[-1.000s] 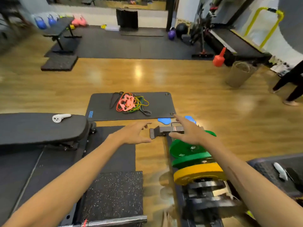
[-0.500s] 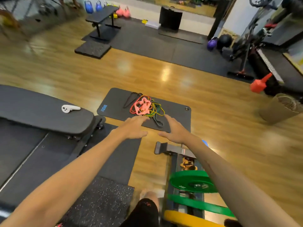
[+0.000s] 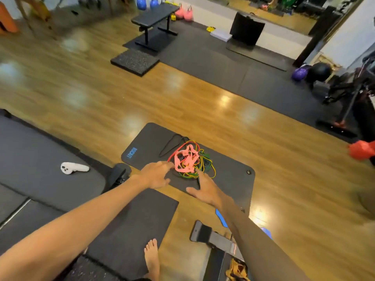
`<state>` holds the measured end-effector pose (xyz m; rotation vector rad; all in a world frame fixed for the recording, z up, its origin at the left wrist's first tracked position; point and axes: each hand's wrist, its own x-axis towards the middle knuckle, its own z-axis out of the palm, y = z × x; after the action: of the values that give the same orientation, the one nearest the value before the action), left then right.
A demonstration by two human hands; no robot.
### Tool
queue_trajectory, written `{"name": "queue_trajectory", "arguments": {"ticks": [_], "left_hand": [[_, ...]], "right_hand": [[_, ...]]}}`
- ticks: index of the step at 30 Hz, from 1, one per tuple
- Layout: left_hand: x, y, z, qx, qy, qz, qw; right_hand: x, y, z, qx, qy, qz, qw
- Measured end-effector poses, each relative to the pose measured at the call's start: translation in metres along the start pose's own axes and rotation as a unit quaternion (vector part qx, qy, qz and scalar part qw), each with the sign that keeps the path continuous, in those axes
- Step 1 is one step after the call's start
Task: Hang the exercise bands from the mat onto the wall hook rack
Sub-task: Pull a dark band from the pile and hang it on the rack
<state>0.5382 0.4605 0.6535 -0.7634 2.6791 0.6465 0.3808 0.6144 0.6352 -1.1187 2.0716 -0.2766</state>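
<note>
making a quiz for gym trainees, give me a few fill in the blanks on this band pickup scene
1. The tangled exercise bands lie on a dark ____.
2. The widest band in the pile is ____ in colour.
3. A white controller rests on the padded ____.
4. The left hand and right hand reach with ____ fingers.

Missing words: mat; pink; bench; open

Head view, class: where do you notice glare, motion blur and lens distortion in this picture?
Head view: glare shows as bright ceiling-light patches on the wooden floor; motion blur smears the upper left corner and right edge, while the exercise bands on the mat stay fairly sharp; the wide-angle lens tilts and bends floor lines and stretches both forearms toward the left hand and right hand.
</note>
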Motion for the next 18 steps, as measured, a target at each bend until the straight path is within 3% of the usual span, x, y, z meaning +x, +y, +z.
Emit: {"name": "queue_trajectory", "arguments": {"ticks": [3,9,14,18], "left_hand": [[0.055,-0.020,-0.029,0.043,0.006,-0.015,0.999],[0.181,-0.088,-0.040,0.112,-0.011,-0.122,0.986],[0.298,-0.165,0.007,0.146,-0.062,-0.195,0.968],[0.398,-0.221,0.075,0.194,-0.104,-0.186,0.957]], "right_hand": [[0.063,0.000,-0.026,-0.013,-0.014,0.002,1.000],[0.218,0.016,-0.051,-0.060,-0.065,-0.013,0.996],[0.363,0.044,-0.037,-0.172,-0.088,-0.043,0.980],[0.475,0.077,0.001,-0.201,-0.070,-0.092,0.973]]}}
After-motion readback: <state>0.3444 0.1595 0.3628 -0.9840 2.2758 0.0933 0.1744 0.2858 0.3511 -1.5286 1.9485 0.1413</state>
